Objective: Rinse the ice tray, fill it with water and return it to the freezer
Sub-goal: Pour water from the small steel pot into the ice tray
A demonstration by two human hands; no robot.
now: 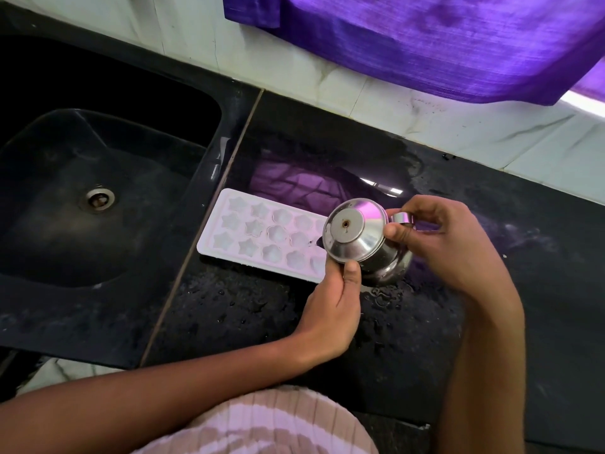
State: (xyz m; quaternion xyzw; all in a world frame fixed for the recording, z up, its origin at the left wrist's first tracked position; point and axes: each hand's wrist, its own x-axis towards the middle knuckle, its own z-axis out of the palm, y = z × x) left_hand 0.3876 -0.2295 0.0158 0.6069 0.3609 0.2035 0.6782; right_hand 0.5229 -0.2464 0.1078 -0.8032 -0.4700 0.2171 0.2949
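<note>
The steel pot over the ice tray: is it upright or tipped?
Tipped. The steel pot lies sideways, lidded top facing the ice tray, held by both hands.

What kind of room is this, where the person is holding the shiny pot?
Most likely a home kitchen. A black sink with a drain is set in a wet dark stone counter, a white ice tray lies beside the sink, and tiles line the wall behind.

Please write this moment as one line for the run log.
left hand: holds steel pot | right hand: grips pot handle | pot: tilted over ice tray | tray: on wet counter
</note>
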